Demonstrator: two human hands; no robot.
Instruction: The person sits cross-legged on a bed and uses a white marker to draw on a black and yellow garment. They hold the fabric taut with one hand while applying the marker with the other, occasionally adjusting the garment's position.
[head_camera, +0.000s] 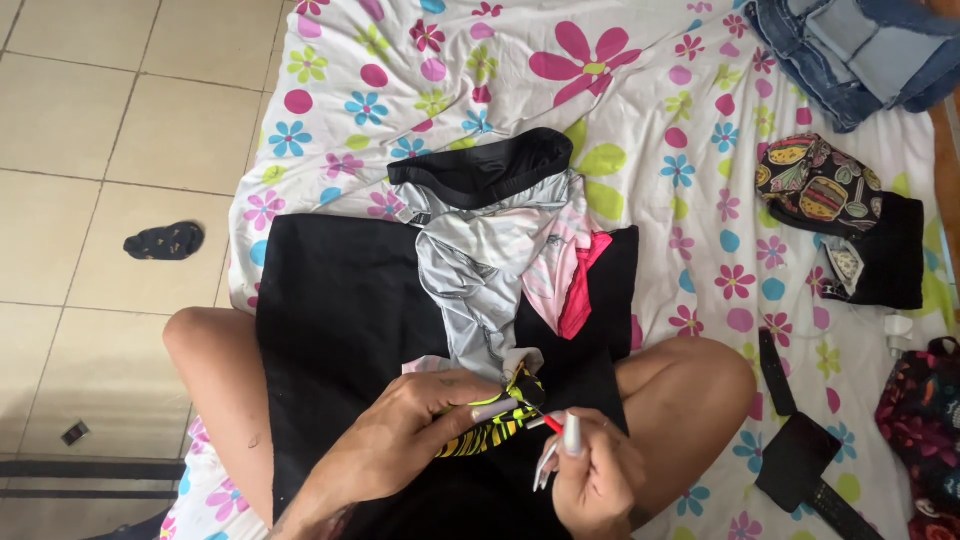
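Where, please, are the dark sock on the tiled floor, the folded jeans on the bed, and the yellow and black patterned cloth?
dark sock (164, 240), head view, its middle.
folded jeans (850, 50), head view, top fold.
yellow and black patterned cloth (490, 432), head view, striped part.

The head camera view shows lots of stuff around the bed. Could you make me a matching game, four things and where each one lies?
Things:
1. dark sock
2. denim garment
3. grey garment
4. yellow-and-black patterned cloth

Places:
A. top right corner of the bed
B. on the black cloth across the lap
C. on the tiled floor, left of the bed
D. in the left hand, near the right hand

Pairs: 1-C, 2-A, 3-B, 4-D
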